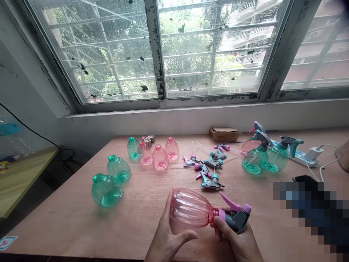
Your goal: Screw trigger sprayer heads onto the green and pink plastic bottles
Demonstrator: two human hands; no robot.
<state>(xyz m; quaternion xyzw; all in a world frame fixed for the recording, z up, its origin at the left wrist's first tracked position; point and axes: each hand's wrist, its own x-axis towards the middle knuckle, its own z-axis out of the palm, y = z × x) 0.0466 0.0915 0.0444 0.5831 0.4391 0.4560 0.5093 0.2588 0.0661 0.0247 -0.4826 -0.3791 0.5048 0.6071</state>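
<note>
Seen from the head camera, the right hand [241,241] grips a trigger sprayer [240,220] near its collar above a wooden table [68,233]; the left hand [169,234], thumb spread, cups the pink plastic bottle [191,208], likely light, slick, best held by its neck.

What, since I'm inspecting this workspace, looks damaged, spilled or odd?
The window frame looks worn: its grey finish is patchy, with dark spots where it seems to flake. The glass also carries dark blotches. No spill shows on the table, and the pink sprayer, held sideways, shows no damage.
</note>
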